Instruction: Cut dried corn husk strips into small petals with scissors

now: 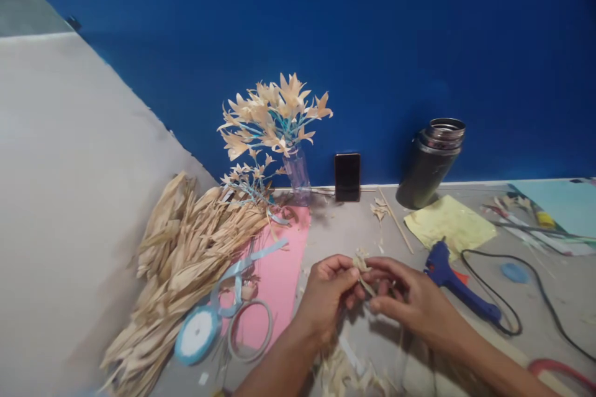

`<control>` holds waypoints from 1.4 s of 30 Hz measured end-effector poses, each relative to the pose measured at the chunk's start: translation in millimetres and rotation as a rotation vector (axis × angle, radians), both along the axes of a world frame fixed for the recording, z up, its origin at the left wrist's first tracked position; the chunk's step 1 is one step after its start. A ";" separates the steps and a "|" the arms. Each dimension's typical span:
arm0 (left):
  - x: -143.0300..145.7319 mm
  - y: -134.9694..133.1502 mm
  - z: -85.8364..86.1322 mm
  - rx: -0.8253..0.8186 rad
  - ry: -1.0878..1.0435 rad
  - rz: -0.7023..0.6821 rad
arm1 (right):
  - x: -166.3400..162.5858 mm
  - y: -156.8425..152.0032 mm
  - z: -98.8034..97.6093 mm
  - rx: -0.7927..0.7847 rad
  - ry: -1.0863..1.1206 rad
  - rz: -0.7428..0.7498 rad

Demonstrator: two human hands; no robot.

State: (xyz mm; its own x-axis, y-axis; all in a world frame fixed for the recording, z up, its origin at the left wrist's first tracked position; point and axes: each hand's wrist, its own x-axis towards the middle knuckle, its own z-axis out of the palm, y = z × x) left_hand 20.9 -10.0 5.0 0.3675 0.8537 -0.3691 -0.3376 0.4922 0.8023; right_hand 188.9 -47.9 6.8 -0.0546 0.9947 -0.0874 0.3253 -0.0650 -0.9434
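Between my two hands is a small pale flower [361, 260] that looks made of dried husk, with a strip trailing below it. My left hand [329, 288] pinches it between thumb and fingers. My right hand [400, 298] reaches in from the other side, its fingertips closed at the flower and the strip. How much of the strip the right fingers hold is partly hidden. Below my hands lies a pile of pale husk pieces [349, 375]. To the right of my right hand rests a blue glue gun [460, 285] with a black cord.
Dried corn husks [186, 248] heap at the left, beside a blue ribbon spool [198, 335], a tape ring [250, 330] and pink paper [284, 267]. Husk flowers [274, 115] stand in a clear vase [298, 177]. A phone [347, 177], dark flask [431, 161] and yellow sheet [449, 226] sit farther back.
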 end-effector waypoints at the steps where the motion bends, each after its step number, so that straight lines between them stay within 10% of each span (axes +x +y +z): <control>1: 2.2 -1.7 -0.7 -0.001 -0.028 -0.006 | -2.5 0.4 -1.6 -0.031 0.022 0.033; 6: -9.2 8.8 1.9 -0.113 -0.189 -0.047 | -4.2 -2.0 -15.2 -0.102 0.089 0.126; 9: -38.2 30.8 7.1 -0.045 -0.126 0.174 | 4.6 -4.9 -12.1 -0.157 0.116 0.124; 15: -75.2 37.6 20.2 0.591 0.679 0.689 | 14.2 1.8 4.1 -0.180 0.185 0.010; 20: -34.5 -1.6 7.8 0.205 0.402 0.069 | -5.2 9.9 2.1 -0.060 0.064 -0.059; 27: 3.7 -5.9 -15.9 0.201 0.314 0.106 | -18.7 2.4 -13.0 0.066 -0.191 -0.030; 35: -2.7 -0.2 -15.4 -0.037 -0.130 -0.107 | -12.0 6.1 -25.5 -0.320 0.663 0.059; 42: -0.5 0.1 -17.2 -0.012 -0.068 -0.084 | -11.0 6.8 -26.1 -0.386 0.754 0.083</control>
State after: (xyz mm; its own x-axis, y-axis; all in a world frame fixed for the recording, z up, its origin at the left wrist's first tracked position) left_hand 20.3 -9.8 -12.3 0.4620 0.8144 -0.3513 -0.3482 0.5308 0.7727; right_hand 177.9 -41.1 -19.3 -0.3058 0.8930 -0.3302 -0.3631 -0.4300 -0.8266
